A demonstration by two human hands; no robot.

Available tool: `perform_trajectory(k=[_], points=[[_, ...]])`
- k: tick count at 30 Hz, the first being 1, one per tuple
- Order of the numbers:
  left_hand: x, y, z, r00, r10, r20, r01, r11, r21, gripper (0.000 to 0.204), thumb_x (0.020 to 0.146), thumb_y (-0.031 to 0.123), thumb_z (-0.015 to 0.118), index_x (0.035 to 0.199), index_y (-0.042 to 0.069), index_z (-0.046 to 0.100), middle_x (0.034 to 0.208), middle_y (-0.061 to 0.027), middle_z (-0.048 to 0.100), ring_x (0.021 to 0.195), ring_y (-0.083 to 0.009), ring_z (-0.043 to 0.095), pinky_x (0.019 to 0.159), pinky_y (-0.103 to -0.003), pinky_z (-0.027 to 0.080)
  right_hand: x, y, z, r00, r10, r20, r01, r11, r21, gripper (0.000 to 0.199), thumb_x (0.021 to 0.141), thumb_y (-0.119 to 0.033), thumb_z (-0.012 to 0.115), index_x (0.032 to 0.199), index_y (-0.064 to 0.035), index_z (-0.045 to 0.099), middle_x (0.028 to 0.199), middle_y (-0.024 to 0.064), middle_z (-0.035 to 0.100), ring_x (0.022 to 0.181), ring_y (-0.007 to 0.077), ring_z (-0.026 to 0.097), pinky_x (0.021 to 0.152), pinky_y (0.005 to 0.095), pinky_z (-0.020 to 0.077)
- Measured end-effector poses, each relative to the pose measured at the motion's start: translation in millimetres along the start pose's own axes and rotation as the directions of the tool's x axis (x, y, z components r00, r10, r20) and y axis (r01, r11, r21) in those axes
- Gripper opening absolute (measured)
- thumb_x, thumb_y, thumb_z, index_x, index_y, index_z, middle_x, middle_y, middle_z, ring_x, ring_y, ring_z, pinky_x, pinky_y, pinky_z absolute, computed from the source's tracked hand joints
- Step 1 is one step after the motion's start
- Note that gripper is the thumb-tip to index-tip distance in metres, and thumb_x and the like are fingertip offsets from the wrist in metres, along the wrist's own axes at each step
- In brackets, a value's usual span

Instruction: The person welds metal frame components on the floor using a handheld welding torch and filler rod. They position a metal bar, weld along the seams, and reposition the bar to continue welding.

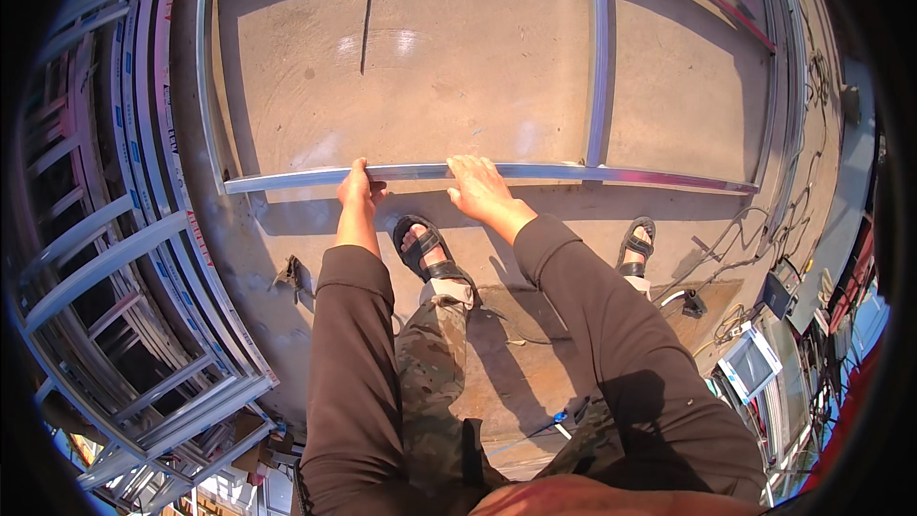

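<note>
A large metal frame (544,172) of silvery bars is held up off the floor on its near side, where its long near bar crosses in front of me. My left hand (357,189) wraps round that bar left of its middle. A short way to the right, my right hand (478,183) lies over the same bar, fingers across the top and thumb on the near side. An upright bar (597,57) joins the near bar to the right of my right hand. Pinkish film covers part of the near bar's right end.
Stacked metal frames (143,124) fill the left side. Dark cables (764,229) run along the floor at right, near a framed pane (750,363). A thin dark rod (367,19) lies within the frame's outline. My sandalled foot (425,244) stands just behind the near bar.
</note>
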State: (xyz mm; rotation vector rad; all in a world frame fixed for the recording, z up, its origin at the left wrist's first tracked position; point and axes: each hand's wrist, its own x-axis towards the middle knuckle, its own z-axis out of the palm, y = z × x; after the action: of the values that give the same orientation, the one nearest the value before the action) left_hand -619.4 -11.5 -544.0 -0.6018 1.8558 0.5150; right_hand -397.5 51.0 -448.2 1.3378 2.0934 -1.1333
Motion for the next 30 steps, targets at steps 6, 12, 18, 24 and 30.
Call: perform_trajectory(k=[6, 12, 18, 24, 30], points=[[6, -7, -1, 0.999, -0.043, -0.004, 0.043, 0.977, 0.21, 0.046, 0.089, 0.051, 0.06, 0.083, 0.005, 0.062, 0.066, -0.0088, 0.063, 0.052, -0.0182, 0.059, 0.046, -0.034, 0.049, -20, 15, -2, 0.997, 0.037, 0.067, -0.037, 0.999, -0.005, 0.059, 0.087, -0.019, 0.067, 0.139, 0.0002, 0.046, 0.146, 0.0198, 0.044, 0.14, 0.0347, 0.035, 0.117, 0.0481, 0.0265], [-30, -31, -27, 0.984, 0.125, 0.128, -0.168, 0.892, 0.419, 0.045, 0.094, 0.046, 0.06, 0.079, 0.003, 0.062, 0.067, -0.0064, 0.062, 0.052, -0.016, 0.058, 0.047, -0.031, 0.05, -52, 32, -8, 0.989, 0.138, 0.049, -0.144, 0.976, 0.164, 0.055, 0.085, -0.02, 0.066, 0.135, 0.0004, 0.051, 0.142, 0.0191, 0.048, 0.136, 0.0342, 0.041, 0.112, 0.048, 0.0316], [-116, -105, -8, 0.932, 0.116, 0.344, -0.301, 0.777, 0.553, 0.032, 0.098, 0.033, 0.057, 0.08, 0.007, 0.057, 0.07, -0.0035, 0.06, 0.055, -0.0145, 0.057, 0.048, -0.029, 0.048, -136, 81, -28, 0.917, 0.353, 0.185, -0.393, 0.88, 0.266, 0.048, 0.087, -0.024, 0.062, 0.13, -0.0016, 0.058, 0.129, 0.0202, 0.06, 0.126, 0.0345, 0.053, 0.107, 0.0487, 0.0371], [-183, -171, 57, 0.878, -0.052, 0.477, -0.318, 0.681, 0.66, 0.029, 0.097, 0.029, 0.061, 0.084, 0.003, 0.057, 0.07, -0.0042, 0.058, 0.052, -0.0131, 0.053, 0.044, -0.028, 0.043, -265, 192, -42, 0.731, 0.679, 0.064, -0.549, 0.53, 0.646, 0.033, 0.086, -0.026, 0.058, 0.108, -0.0041, 0.07, 0.105, 0.0206, 0.07, 0.103, 0.0367, 0.066, 0.093, 0.0459, 0.0487], [-252, -216, 126, 0.863, -0.08, 0.499, -0.402, 0.488, 0.775, 0.028, 0.096, 0.032, 0.061, 0.089, 0.005, 0.061, 0.076, -0.0048, 0.063, 0.06, -0.0148, 0.06, 0.05, -0.029, 0.049, -408, 339, -28, 0.354, 0.932, 0.072, -0.544, 0.143, 0.827, 0.027, 0.086, -0.03, 0.058, 0.093, -0.0097, 0.075, 0.094, 0.0188, 0.071, 0.093, 0.038, 0.067, 0.08, 0.0448, 0.053]])
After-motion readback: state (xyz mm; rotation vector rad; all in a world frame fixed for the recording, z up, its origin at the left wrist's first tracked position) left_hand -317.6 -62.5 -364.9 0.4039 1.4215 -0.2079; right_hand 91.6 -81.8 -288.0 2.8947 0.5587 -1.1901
